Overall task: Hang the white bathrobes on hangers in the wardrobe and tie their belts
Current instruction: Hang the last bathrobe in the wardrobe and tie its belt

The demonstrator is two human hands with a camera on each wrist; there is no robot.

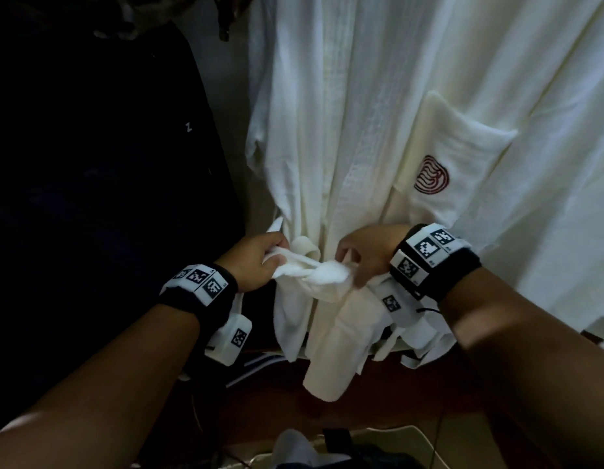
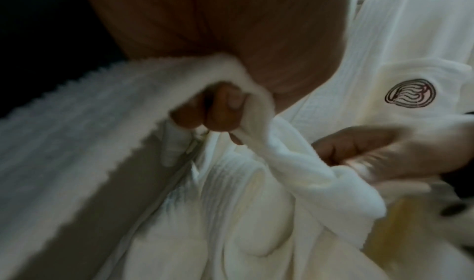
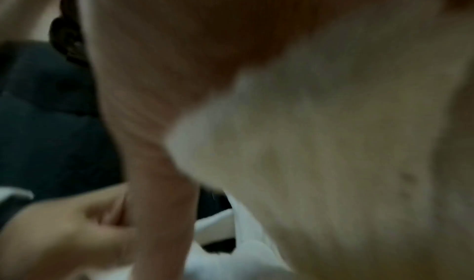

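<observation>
Nearest, both forearms carry black wristbands with square-patterned tags. Just beyond, the left hand (image 1: 251,262) has its fingers (image 2: 220,118) curled round one end of the white belt (image 1: 314,272), and the right hand (image 1: 368,255) pinches the other end, a knot bunched between them. Behind the hands hangs the white bathrobe (image 1: 344,113), its pocket (image 1: 463,147) stitched with a dark red emblem (image 1: 430,175). Left of it hangs dark clothing (image 1: 108,147).
</observation>
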